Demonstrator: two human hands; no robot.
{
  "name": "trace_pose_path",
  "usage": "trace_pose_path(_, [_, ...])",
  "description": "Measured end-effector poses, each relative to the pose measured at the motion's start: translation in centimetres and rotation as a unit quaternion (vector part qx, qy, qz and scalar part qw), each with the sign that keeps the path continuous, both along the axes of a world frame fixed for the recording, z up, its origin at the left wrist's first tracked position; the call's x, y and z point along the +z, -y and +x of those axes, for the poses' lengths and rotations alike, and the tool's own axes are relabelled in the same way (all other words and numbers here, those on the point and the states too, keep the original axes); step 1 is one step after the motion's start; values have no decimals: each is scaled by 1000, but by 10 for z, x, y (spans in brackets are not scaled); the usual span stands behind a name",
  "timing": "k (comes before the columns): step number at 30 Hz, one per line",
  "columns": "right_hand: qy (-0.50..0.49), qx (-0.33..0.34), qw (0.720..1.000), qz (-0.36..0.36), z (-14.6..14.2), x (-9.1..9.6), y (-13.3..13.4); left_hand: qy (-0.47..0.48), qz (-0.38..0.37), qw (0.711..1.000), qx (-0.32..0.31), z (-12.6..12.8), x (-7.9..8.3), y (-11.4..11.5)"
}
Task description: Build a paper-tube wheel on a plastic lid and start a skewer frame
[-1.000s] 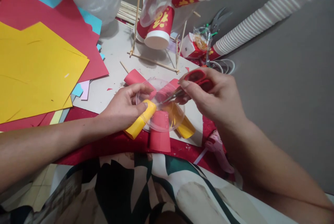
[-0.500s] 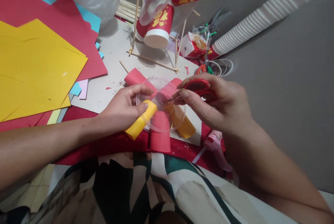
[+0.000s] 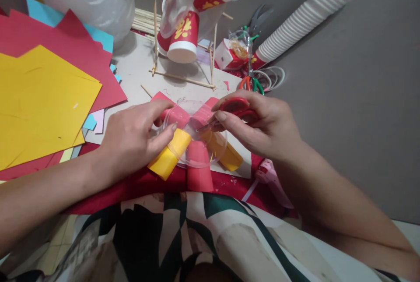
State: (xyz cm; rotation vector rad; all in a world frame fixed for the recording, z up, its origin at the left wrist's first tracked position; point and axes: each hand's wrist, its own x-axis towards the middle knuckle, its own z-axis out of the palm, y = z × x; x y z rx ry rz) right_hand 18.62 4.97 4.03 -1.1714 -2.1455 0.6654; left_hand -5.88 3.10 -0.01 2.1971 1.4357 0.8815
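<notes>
A clear round plastic lid lies amid rolled paper tubes set out like spokes: red ones, including a red tube at the front, a yellow tube at left and another yellow tube at right. My right hand is closed round red-handled scissors, whose tips point down at the lid's middle. Beside the lid's left rim, my left hand has thumb and fingers apart, the thumb close to the left yellow tube. Whether its fingertips touch the rim I cannot tell.
Coloured paper sheets are piled at left. Behind stands a stick frame with red paper cups. A long stack of cups leans at back right, near orange-and-green-handled scissors. A pink glue gun lies at right.
My left hand has loosened from the left yellow tube and shifted left, its thumb lifting off. My right hand keeps the scissors at the lid's middle. The whole view has shifted slightly.
</notes>
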Motion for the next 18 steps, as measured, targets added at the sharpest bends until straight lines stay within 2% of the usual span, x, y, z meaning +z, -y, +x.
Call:
trace_pose_path(1, [0, 2, 1000, 4, 0, 0, 0, -38, 58, 997, -14, 0, 1, 2])
trace_pose_path(3, [6, 4, 1000, 12, 0, 1, -1, -100, 145, 980, -92, 5, 2, 9])
trace_pose_path(5, [16, 5, 1000, 23, -1, 2, -1, -149, 194, 952, -184, 13, -1, 16])
trace_pose_path(7, [27, 10, 999, 30, -1, 2, -2, -193, 208, 931, -231, 21, -7, 22])
trace_pose_path(12, [42, 1, 999, 31, -2, 3, -4, -274, 223, 906, -231, 32, -17, 33])
trace_pose_path(15, [41, -17, 998, 32, -3, 3, -4, -320, 258, 891, -193, 39, -15, 39])
trace_pose_path(18, [42, -28, 998, 45, -5, 3, -1, -355, 258, 882, -173, 49, -11, 45])
